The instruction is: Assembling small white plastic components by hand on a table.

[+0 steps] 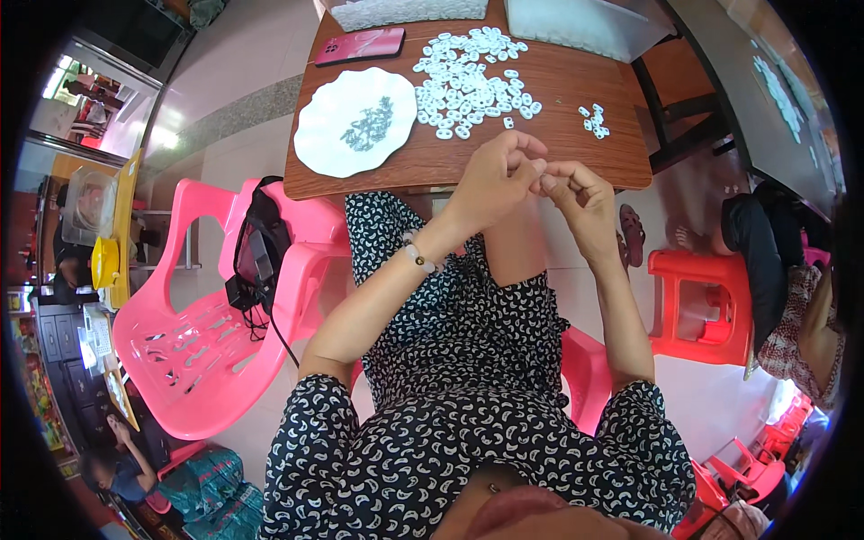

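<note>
My left hand [498, 183] and my right hand [581, 200] meet just past the near edge of a brown wooden table [549, 85]. Fingertips of both are pinched together at one spot; whatever is between them is too small to make out. Beyond them lies a spread heap of small white plastic pieces [463, 83], each with holes. A smaller cluster of the same white pieces [594, 121] sits to the right. On the left, a white scalloped plate [315, 135] carries a pile of tiny grey metal-looking parts [367, 126].
A pink phone [360, 46] lies behind the plate. Two translucent tubs [405, 11] stand along the far edge. On my left is a pink plastic chair [193, 351] with a black bag [261, 243] hung on it. A red stool [700, 301] and another person [801, 324] are at right.
</note>
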A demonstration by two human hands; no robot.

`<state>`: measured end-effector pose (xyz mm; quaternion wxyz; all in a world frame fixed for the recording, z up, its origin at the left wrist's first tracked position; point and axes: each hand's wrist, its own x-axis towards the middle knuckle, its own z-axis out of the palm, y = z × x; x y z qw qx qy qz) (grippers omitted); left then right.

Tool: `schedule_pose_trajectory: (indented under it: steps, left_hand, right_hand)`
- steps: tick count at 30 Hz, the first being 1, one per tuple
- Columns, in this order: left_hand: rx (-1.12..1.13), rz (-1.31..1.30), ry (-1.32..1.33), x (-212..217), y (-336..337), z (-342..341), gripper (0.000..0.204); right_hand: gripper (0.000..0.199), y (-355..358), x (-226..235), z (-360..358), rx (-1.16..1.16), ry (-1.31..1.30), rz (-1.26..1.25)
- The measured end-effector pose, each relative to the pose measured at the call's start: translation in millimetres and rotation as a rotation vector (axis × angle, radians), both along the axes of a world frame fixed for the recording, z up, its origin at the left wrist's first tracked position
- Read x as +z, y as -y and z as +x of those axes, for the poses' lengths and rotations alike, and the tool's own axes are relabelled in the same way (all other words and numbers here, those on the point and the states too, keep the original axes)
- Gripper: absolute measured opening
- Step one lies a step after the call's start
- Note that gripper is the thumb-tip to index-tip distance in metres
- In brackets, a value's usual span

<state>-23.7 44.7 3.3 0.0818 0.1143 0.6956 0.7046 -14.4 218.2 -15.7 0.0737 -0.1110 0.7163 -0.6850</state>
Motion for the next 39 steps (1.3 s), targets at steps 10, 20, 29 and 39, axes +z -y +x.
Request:
schedule_pose_trajectory:
  steps: [10,20,29,39]
  left_hand:
    - [0.006,0.008,0.062,-5.6,-3.6,4.8,0.022]
    - [0.054,0.082,0.257,-16.1,-5.9,16.5,0.023]
    - [0.04,0.18,0.337,-22.5,-1.3,17.8,0.021]
    - [0.083,0.209,0.282,-20.0,-5.3,21.0,0.019]
  right_hand:
    - [0.011,-1.0,-6.0,0.8,-0.036,-0.059,-0.051]
    - [0.009,-1.1,1.8,4.0,-0.093,-0.171,0.058]
    - [0.007,-4.0,5.0,6.5,-0.05,-0.295,0.212]
    - [0.022,-5.1,7.5,7.4,-0.082,0.016,0.051]
